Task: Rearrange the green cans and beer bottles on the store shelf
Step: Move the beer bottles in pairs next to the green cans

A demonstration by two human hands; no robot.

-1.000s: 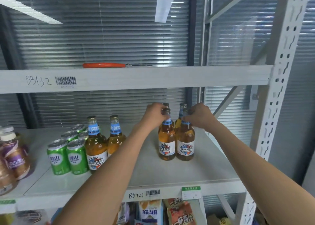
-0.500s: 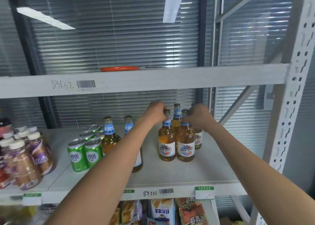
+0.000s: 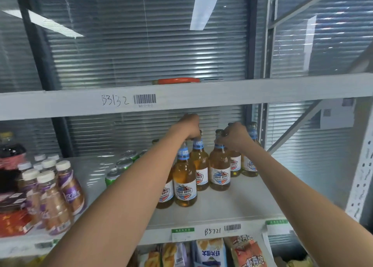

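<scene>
Hands grip necks of amber glass beer bottles (image 3: 220,173): left hand (image 3: 190,126), right hand (image 3: 235,136).

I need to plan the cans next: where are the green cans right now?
In the head view, the green cans stand on the middle shelf, left of the beer bottles and right of the purple-labelled bottles, partly hidden behind the left forearm.

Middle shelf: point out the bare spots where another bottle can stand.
Bare shelf lies in front of the beer bottles to the lip, and between the green cans and purple-labelled bottles. Crowded under both hands.
</scene>
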